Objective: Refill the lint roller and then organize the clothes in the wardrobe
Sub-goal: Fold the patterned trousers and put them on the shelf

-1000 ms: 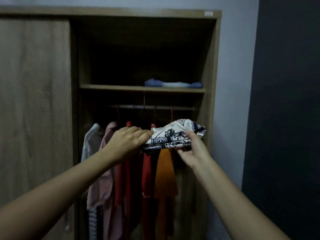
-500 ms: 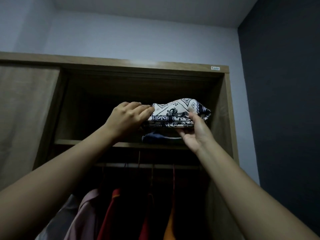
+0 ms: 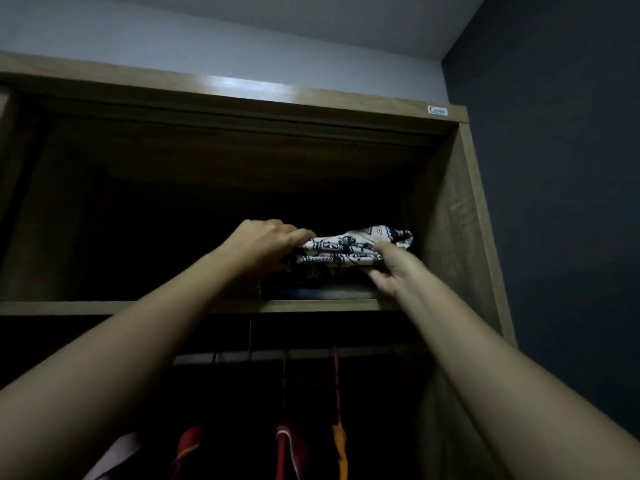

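The fingers (image 3: 298, 235) of the left hand (image 3: 266, 244) curl down over the left end of a folded patterned cloth (image 3: 346, 249) and clasp it, knuckles up. At the other end the right hand (image 3: 391, 268) pinches the same bundle, with its thumb on the near face and its other fingers tucked under the white-and-navy print. The cloth hangs between the two hands inside the upper compartment of the wardrobe (image 3: 460, 237), close to the right side panel. Just under the fingers lies a dark blue folded garment (image 3: 311, 292) on the shelf (image 3: 104, 307). It is too dark there to tell whether the patterned cloth touches it or hangs a little above. Both bare forearms reach up from the lower corners of the view. Below the shelf, well under the hands, a hanging rail (image 3: 304, 353) carries hangers, and the tops of hanging clothes show at the bottom edge — a pale pink piece (image 3: 117, 452), two red ones (image 3: 289, 448) and an orange one (image 3: 341, 441). Above and right of the hands, a small label (image 3: 437, 110) sits on the wardrobe's top board. Beyond that are a pale wall and ceiling, and a dark wall (image 3: 554, 202) fills the right side.
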The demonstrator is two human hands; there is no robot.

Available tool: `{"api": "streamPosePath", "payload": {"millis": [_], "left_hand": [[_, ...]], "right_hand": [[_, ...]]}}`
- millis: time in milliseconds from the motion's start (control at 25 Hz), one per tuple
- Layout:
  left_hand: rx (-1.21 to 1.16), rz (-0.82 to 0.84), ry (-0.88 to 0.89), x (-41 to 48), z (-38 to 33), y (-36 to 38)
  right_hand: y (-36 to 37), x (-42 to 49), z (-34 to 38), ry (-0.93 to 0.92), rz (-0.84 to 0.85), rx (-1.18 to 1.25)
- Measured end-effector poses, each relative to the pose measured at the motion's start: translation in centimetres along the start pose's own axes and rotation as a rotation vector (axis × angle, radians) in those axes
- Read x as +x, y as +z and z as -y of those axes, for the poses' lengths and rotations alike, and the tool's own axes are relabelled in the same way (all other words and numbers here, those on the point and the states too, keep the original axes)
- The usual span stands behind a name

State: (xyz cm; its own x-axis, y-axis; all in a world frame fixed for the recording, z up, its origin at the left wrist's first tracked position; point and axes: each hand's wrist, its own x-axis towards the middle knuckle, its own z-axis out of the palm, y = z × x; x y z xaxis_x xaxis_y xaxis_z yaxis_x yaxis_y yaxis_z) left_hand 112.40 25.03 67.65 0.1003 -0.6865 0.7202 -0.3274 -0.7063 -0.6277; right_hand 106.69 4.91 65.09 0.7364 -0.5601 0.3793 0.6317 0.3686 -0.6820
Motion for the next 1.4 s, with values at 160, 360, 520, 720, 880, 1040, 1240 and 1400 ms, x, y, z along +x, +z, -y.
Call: {"api": "streamPosePath", "payload": {"millis": [160,360,520,720,880,1040,1240,1400], "left_hand": [[-0.050,0.012,0.055,2.5,-1.3,1.1],[-0.397,0.351,-0.004,2.5,-0.8,1.8],[-0.205,0.346,-0.040,1.1,-2.9,2.4],[-0.495,0.218,-0.190,-0.6,-3.3,-1.0],[-0.631,0.111,-0.295,-5.3,-3.2,-4.0],[-0.620,0.157,-0.364,-13.9,-6.3,-5.7],[-0.559,0.285,-0.442,-26.2,-9.6,-4.9],[-0.482,0.404,-0.459,-37.5,-11.8,-5.0]], "right_hand": [[-0.7,2.1,1.1,-0.095,-0.128,-0.232],[-3.6,0.4,0.1,-0.782,-0.205,-1.741],[-5.0,1.8,1.3,-0.567,0.051,-1.877],[-5.9,-0.7,2.2,-0.660,0.123,-1.858],[-7.4,-6.5,1.3,-0.908,0.162,-1.689],[-8.6,-13.2,-4.8,-0.952,0.375,-1.626],[-10.6,-22.7,-15.4,-0.862,0.625,-1.592],[-12.6,-33.4,-25.6,-0.651,0.884,-1.571]]}}
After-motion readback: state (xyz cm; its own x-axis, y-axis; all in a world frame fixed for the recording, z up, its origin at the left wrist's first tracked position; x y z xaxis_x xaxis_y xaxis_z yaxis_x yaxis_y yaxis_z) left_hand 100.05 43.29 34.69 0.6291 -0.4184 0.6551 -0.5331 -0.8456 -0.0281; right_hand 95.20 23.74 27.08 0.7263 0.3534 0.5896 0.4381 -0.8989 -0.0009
